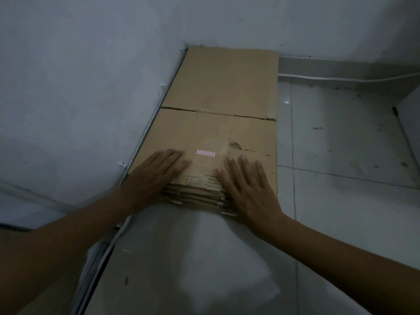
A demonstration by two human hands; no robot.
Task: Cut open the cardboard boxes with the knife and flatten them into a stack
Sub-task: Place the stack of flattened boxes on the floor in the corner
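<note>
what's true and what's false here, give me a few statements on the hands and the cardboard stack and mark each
1. The left hand and the right hand both lie flat on the cardboard stack. True.
2. The right hand grips a knife. False: its fingers are straight and hold nothing.
3. The stack lies along the wall. True.
4. The stack's top face is unmarked. False: it has a tear and a patterned label near the hands.
5. The stack sits on a table. False: it lies on the tiled floor.
</note>
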